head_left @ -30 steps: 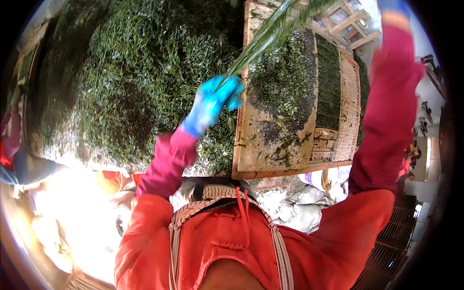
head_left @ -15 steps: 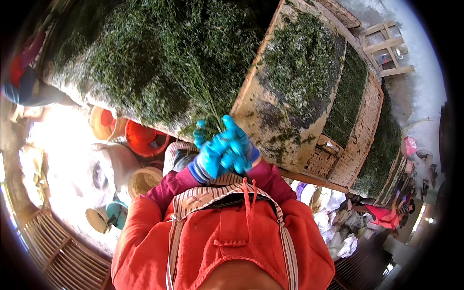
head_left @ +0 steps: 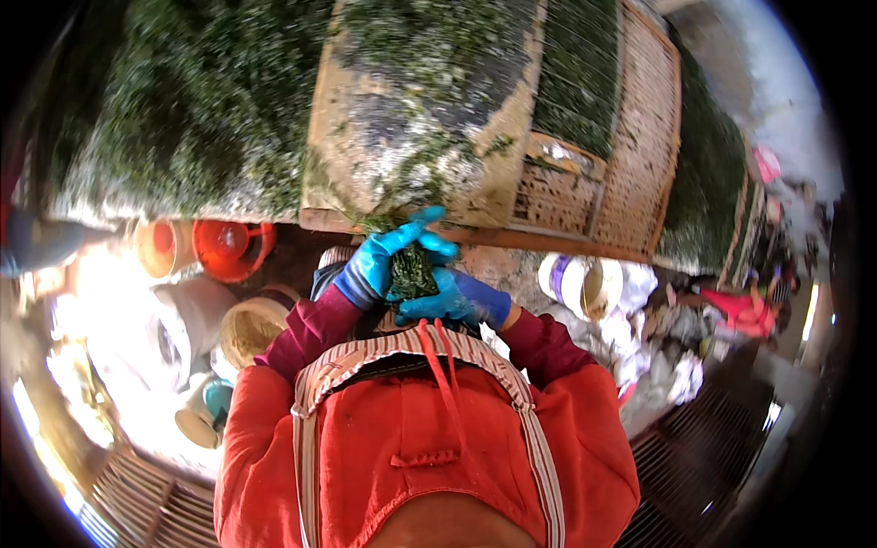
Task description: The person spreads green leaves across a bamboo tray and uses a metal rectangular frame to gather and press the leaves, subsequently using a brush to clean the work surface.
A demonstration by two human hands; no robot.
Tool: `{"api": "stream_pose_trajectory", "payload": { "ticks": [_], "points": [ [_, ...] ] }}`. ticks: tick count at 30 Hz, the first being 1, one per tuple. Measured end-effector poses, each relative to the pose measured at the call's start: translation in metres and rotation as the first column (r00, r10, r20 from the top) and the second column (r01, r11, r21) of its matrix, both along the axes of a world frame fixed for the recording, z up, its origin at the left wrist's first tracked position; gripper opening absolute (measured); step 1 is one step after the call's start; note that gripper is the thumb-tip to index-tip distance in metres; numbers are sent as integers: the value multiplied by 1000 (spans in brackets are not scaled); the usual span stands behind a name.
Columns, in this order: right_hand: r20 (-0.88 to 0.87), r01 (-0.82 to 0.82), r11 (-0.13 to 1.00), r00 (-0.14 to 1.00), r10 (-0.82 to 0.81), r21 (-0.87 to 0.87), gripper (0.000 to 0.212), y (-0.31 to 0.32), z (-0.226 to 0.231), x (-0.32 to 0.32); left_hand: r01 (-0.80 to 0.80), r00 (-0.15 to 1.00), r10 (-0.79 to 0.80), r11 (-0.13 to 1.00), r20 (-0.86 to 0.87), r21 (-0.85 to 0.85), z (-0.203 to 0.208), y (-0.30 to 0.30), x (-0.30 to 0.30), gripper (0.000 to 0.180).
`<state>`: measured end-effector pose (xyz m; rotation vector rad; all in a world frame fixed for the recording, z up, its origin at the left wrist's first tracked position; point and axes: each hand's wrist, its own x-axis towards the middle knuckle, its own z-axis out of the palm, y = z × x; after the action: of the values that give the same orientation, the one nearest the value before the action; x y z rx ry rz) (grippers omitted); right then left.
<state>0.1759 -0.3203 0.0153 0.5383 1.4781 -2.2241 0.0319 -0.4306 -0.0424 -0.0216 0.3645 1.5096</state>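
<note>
In blue gloves, my two hands are close together in front of my body, just short of the table's near edge. A compact bunch of dark green leafy sprigs [head_left: 413, 272] lies between them. My left hand [head_left: 367, 265] wraps the bunch from the left, its fingers reaching over the top. From the right and below, my right hand [head_left: 455, 300] presses against the same bunch, fingers curled around it. Thin stems stick out past the left fingers toward the board. Beyond my hands is a pale wooden board [head_left: 498, 196] carrying loose wet greens [head_left: 438, 32].
A big heap of greens [head_left: 196, 100] covers the table at left. Right of the board stand a perforated tray [head_left: 642, 137] and a slatted section. Below the edge sit a red basin [head_left: 233, 251], several buckets [head_left: 251, 331] and white bags [head_left: 630, 356]. Another person in red [head_left: 744, 310] is far right.
My hands have moved apart from being clasped together, and the green bunch now shows between them. The view has swung right, so the board sits directly ahead of me.
</note>
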Motion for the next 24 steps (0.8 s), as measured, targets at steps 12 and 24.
{"api": "stream_pose_trajectory", "payload": {
  "ticks": [12,24],
  "points": [
    [-124,562,757,822,-556,333,55,133,26,80,-234,794,270,963,-545,137,45,130,-15,106],
    [294,-299,305,954,65,904,49,340,-49,117,-240,161,-457,842,-875,-484,13,164,-116,43]
  ]
}}
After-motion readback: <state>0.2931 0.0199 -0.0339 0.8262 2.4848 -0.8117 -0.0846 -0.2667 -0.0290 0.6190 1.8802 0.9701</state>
